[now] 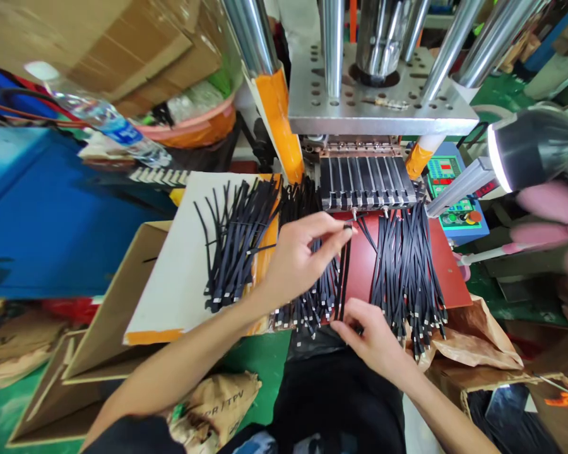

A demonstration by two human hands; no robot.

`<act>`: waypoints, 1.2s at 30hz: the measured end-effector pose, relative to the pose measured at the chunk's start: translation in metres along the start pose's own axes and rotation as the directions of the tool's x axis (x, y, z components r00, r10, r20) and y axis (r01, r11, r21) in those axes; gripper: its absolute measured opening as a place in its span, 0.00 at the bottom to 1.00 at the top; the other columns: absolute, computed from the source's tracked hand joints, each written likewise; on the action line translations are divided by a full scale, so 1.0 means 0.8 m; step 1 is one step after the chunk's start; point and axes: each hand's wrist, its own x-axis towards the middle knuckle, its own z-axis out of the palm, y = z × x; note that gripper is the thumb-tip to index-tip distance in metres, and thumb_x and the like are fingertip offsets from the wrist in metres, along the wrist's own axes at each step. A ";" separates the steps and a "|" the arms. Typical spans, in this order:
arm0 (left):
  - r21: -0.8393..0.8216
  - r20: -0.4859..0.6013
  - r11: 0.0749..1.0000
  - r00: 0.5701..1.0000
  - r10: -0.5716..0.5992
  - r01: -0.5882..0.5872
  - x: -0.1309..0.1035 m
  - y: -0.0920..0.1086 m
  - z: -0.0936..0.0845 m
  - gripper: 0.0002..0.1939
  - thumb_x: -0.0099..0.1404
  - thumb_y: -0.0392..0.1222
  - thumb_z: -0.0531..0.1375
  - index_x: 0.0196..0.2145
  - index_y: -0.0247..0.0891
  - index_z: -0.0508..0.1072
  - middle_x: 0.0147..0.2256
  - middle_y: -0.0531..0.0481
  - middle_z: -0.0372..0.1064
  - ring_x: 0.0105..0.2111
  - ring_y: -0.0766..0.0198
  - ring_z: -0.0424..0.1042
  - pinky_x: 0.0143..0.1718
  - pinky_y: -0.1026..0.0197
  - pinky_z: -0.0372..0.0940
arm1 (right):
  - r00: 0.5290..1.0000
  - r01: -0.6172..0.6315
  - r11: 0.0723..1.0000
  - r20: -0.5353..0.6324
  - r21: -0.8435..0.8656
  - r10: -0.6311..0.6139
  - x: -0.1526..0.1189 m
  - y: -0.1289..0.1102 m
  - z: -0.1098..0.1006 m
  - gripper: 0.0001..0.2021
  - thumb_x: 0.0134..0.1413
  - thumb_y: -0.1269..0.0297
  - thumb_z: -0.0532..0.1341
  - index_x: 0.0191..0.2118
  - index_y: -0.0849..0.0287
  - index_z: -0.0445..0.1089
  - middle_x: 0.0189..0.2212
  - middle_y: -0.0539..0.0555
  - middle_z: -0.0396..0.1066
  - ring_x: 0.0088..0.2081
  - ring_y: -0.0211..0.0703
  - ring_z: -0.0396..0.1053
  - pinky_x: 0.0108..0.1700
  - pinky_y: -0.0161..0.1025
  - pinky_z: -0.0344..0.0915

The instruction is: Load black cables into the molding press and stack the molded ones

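Two flat black USB cables [343, 277], or one folded double, hang in front of me above the red plate [362, 271]. At the upper end, my left hand [300, 255] is closed in a pinch on them between thumb and forefinger. Lower down, my right hand [372, 334] has its fingers closed round the bottom ends, which they partly hide. Just beyond my left fingertips sits a black slotted mould [368, 183] in the press. A thick bundle of similar cables [402, 271] lies right of my hands, and another bunch [312, 302] is partly covered by my left hand.
More cables [241, 239] lie on a white board [170, 271] at left. The press plate [383, 120] overhangs the mould. To the right are a control box [447, 183], a lamp [530, 148] and a pink fan [553, 221]. Cardboard boxes [108, 302] flank me.
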 end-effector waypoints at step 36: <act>0.716 0.395 0.556 0.901 0.177 -0.423 0.051 -0.121 -0.009 0.27 0.78 0.46 0.58 0.68 0.30 0.67 0.70 0.27 0.62 0.73 0.41 0.58 0.69 0.38 0.65 | 0.988 0.074 0.981 -0.120 -0.179 -0.096 0.360 -0.006 -0.144 0.14 0.58 0.60 0.67 0.46 0.63 0.76 0.30 0.50 0.73 0.21 0.34 0.65 0.21 0.32 0.64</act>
